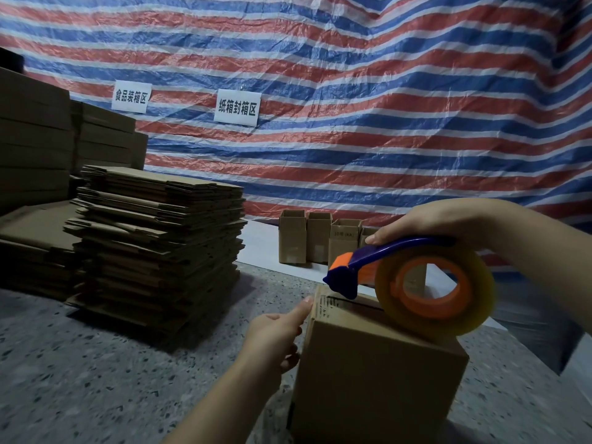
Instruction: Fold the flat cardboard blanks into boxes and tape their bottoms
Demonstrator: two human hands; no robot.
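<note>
**A:** Where are the hands?

**B:** The right hand [448, 225] is curled round the blue handle of the tape dispenser [413, 280], thumb laid along the top. Its orange-tipped cutter end is down on the far edge of the box [378, 357], and the clear roll rides on the box's upturned face. The left hand [275, 328] steadies that box from the side: forefinger stretched straight up along the near corner, the other fingers loosely bent against the cardboard wall, gripping nothing.

**A:** So which step is that?

**B:** Taping the bottom, I'd judge. A glossy strip seems to lie along the flap seam under the dispenser. Whether it has reached the far edge I cannot tell, as the cutter hides it. Cutting the tape looks like the step left for this box.

**A:** And the rest of the job?

**B:** Four small boxes [317, 241] stand upright in a row at the back of the surface [128, 363], open ends up, apparently done. To the left, well apart from the hands, a tall stack of flat blanks [157, 248] waits, with more cardboard piled behind it. Most of the work is still ahead.

**A:** Anything else?

**B:** A striped tarpaulin [352, 91] hangs behind, with two paper signs [237, 107] on it.
</note>
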